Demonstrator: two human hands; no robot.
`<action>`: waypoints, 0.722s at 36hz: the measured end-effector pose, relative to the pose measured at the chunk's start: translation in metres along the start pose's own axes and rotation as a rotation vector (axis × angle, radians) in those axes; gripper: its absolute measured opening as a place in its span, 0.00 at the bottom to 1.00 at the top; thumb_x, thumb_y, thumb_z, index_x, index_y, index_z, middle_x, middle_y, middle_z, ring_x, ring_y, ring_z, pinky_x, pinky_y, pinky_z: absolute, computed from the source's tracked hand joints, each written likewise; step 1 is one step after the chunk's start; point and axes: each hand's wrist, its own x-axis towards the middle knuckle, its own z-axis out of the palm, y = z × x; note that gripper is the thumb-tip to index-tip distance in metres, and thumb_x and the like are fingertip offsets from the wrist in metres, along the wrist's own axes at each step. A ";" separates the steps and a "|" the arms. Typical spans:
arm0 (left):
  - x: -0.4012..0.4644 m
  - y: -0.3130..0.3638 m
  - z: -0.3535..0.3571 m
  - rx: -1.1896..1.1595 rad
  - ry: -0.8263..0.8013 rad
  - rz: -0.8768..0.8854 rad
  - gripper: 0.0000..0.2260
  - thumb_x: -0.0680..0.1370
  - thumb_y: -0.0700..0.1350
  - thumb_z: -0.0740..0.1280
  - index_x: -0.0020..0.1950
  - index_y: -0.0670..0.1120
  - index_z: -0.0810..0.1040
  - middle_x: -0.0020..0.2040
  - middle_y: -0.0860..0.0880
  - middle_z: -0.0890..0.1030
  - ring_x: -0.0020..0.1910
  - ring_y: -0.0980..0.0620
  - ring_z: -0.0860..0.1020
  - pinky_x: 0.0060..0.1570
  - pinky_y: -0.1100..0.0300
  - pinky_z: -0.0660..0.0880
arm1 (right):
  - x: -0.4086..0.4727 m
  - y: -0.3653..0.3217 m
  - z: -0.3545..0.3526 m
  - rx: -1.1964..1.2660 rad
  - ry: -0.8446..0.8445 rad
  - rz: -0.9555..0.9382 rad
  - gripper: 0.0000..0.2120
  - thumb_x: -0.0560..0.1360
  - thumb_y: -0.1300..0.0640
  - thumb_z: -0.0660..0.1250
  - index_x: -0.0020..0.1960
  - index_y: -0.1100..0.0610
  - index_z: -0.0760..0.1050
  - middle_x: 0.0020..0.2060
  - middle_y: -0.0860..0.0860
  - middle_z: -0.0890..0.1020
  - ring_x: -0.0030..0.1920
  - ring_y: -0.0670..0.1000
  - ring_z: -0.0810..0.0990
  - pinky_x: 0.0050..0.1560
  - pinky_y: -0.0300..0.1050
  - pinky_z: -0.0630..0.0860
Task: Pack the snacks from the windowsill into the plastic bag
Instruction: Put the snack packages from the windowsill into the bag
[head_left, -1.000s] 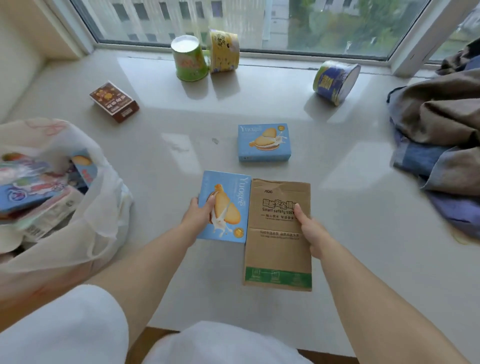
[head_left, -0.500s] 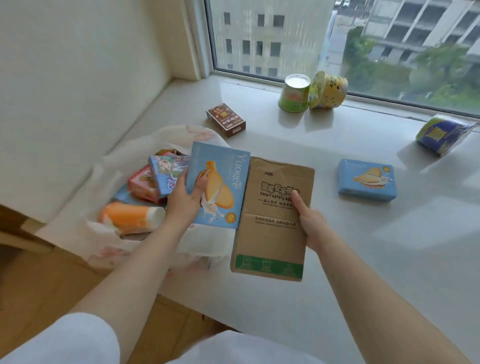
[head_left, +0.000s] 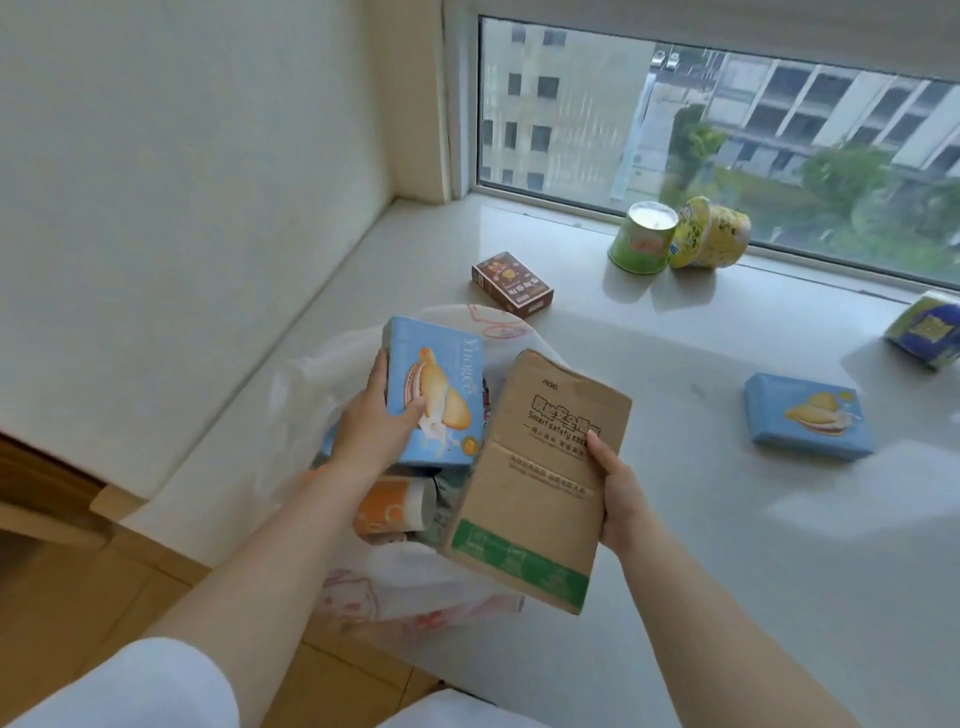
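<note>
Both hands hold packs above the plastic bag (head_left: 311, 395)
Left hand (head_left: 371, 431) grips the blue biscuit box (head_left: 441, 384), thumb across its front; right hand (head_left: 618, 488) pinches the brown paper pouch (head_left: 530, 483), green-banded.

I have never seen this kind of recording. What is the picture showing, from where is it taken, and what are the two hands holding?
There is no machine here. A person wears a camera on the head, so the view looks down along their own arms. The left hand holds a blue biscuit box, and the right hand holds a brown paper pouch, both above an open plastic bag that already contains snacks. On the windowsill lie another blue box, a small brown box, a green cup, a tipped yellow cup and a blue cup at the right edge.
</note>
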 end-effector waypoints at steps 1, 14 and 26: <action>0.002 0.000 -0.001 -0.001 -0.016 -0.003 0.34 0.77 0.49 0.66 0.78 0.57 0.51 0.65 0.49 0.76 0.60 0.45 0.76 0.57 0.56 0.71 | -0.001 -0.003 -0.002 0.024 0.005 -0.028 0.16 0.78 0.46 0.60 0.55 0.56 0.78 0.45 0.55 0.86 0.41 0.55 0.85 0.46 0.52 0.79; 0.007 0.037 0.045 0.275 -0.293 -0.063 0.29 0.78 0.54 0.61 0.77 0.56 0.54 0.72 0.43 0.64 0.66 0.41 0.69 0.57 0.53 0.69 | -0.025 -0.041 -0.028 0.253 -0.059 -0.212 0.22 0.79 0.45 0.54 0.49 0.54 0.84 0.44 0.55 0.85 0.40 0.55 0.85 0.39 0.49 0.82; -0.032 0.023 0.065 0.699 -0.218 0.307 0.27 0.82 0.51 0.53 0.77 0.42 0.51 0.72 0.43 0.60 0.70 0.43 0.60 0.67 0.52 0.62 | -0.026 -0.055 -0.016 0.038 0.062 -0.220 0.18 0.79 0.44 0.56 0.54 0.53 0.78 0.43 0.52 0.86 0.40 0.53 0.85 0.43 0.50 0.80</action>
